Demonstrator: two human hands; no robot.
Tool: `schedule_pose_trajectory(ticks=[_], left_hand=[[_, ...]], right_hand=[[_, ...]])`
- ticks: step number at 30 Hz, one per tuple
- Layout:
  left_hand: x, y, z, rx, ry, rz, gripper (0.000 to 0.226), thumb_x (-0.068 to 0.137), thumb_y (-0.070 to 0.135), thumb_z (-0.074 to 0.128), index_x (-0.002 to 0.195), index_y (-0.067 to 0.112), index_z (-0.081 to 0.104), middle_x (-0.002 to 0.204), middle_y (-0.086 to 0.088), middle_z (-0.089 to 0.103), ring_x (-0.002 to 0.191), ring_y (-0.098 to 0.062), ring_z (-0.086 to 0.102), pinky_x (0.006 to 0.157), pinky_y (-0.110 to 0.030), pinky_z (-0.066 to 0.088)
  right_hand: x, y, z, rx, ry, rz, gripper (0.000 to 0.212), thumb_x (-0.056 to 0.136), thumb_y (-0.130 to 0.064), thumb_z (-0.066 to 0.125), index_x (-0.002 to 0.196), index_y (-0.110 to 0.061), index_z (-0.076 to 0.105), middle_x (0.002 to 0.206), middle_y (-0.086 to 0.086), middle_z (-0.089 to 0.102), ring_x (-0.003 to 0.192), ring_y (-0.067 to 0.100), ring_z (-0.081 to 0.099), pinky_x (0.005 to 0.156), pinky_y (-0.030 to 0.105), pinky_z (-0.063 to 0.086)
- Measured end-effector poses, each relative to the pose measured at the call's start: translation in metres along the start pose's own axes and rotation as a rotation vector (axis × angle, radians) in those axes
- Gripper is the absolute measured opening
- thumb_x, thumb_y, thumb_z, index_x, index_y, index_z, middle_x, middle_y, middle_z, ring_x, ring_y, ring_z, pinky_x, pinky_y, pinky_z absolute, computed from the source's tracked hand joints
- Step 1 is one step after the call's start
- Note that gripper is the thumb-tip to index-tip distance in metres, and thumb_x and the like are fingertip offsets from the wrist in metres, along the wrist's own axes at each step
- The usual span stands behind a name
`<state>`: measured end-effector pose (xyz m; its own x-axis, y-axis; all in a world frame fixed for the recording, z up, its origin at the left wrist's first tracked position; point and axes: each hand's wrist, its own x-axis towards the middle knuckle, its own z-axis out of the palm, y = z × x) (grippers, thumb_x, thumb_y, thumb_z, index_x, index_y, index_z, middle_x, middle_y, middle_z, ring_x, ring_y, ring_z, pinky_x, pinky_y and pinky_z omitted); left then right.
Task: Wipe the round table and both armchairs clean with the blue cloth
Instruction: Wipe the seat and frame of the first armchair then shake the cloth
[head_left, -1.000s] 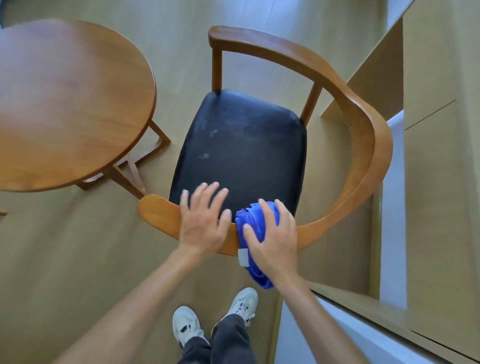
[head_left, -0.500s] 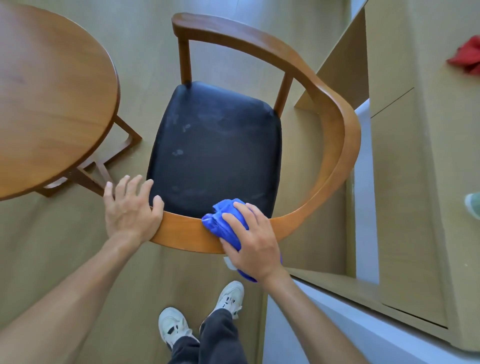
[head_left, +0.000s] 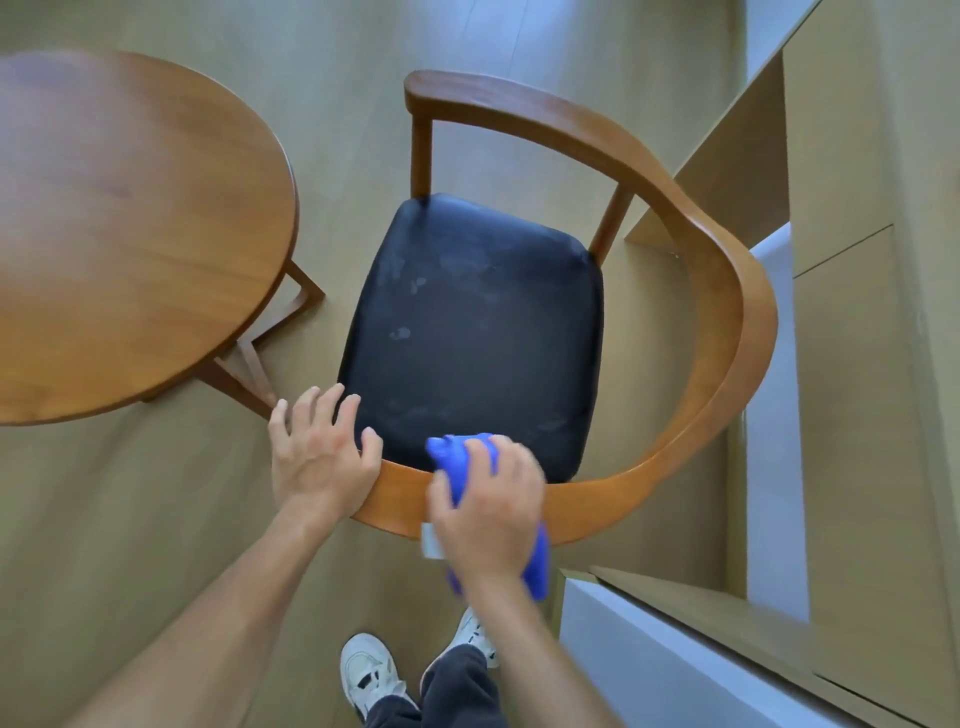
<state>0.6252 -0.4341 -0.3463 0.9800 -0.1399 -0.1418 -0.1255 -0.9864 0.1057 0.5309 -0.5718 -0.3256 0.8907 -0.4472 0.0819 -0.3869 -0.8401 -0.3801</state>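
Observation:
A wooden armchair (head_left: 727, 332) with a curved back rail and a black padded seat (head_left: 478, 322) stands in front of me. My right hand (head_left: 488, 509) presses the bunched blue cloth (head_left: 462, 457) onto the near part of the rail, the cloth draping down behind it. My left hand (head_left: 322, 452) rests flat on the rail's left end, fingers spread over the seat's corner. The round wooden table (head_left: 124, 234) stands to the left. Only one armchair is in view.
Pale smudges mark the black seat. Light wooden cabinets and a ledge (head_left: 857, 364) close in on the right, right beside the chair's rail. The table's angled legs (head_left: 249, 358) reach toward the chair. My white shoes (head_left: 369, 670) stand on the wood floor below.
My right hand has shifted the cloth a little along the near rail and looks blurred from motion. My left hand stays on the rail's left end. The view has swung slightly left.

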Motion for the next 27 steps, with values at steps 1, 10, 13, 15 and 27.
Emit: schedule_pose_trajectory(ticks=[1,10,13,15,27], left_hand=[[0.0,-0.001,0.0,-0.015,0.014,-0.005,0.051,0.083,0.034,0.037,0.118,0.011,0.064,0.132,-0.009,0.057,0.126,-0.03,0.047,0.111,-0.051,0.021],[-0.003,0.0,-0.007,-0.012,0.024,0.014,0.052,0.085,0.031,0.029,0.114,0.01,0.065,0.128,-0.011,0.059,0.123,-0.03,0.048,0.11,-0.05,0.024],[-0.003,-0.001,-0.007,-0.003,-0.004,0.006,0.05,0.085,0.032,0.03,0.115,0.012,0.064,0.129,-0.009,0.058,0.124,-0.029,0.046,0.111,-0.05,0.025],[-0.003,-0.001,-0.007,-0.007,-0.004,-0.003,0.05,0.084,0.032,0.03,0.114,0.012,0.064,0.129,-0.009,0.058,0.124,-0.028,0.046,0.111,-0.051,0.025],[0.001,-0.001,-0.004,0.004,0.005,-0.005,0.051,0.082,0.033,0.03,0.111,0.011,0.066,0.127,-0.01,0.06,0.121,-0.03,0.051,0.108,-0.052,0.029]], right_hand=[[-0.004,-0.026,0.009,0.011,-0.031,-0.005,0.031,0.077,-0.035,0.061,0.1,-0.014,0.066,0.112,0.008,0.062,0.105,0.034,0.057,0.096,0.045,0.045],[0.009,0.058,-0.019,0.101,-0.125,-0.345,0.032,0.083,-0.035,0.064,0.109,-0.016,0.066,0.119,0.007,0.06,0.111,0.029,0.055,0.097,0.039,0.044],[0.026,0.124,-0.045,0.059,-0.129,-0.299,0.035,0.083,-0.034,0.066,0.111,-0.013,0.067,0.121,0.007,0.061,0.113,0.028,0.056,0.098,0.04,0.044],[0.042,0.157,-0.059,0.016,-0.12,-0.25,0.038,0.083,-0.032,0.066,0.114,-0.01,0.066,0.121,0.008,0.061,0.112,0.027,0.056,0.096,0.043,0.046],[0.003,-0.014,-0.008,0.161,-0.21,-0.068,0.041,0.083,-0.043,0.059,0.115,-0.018,0.063,0.125,0.005,0.057,0.119,0.03,0.051,0.102,0.043,0.043]])
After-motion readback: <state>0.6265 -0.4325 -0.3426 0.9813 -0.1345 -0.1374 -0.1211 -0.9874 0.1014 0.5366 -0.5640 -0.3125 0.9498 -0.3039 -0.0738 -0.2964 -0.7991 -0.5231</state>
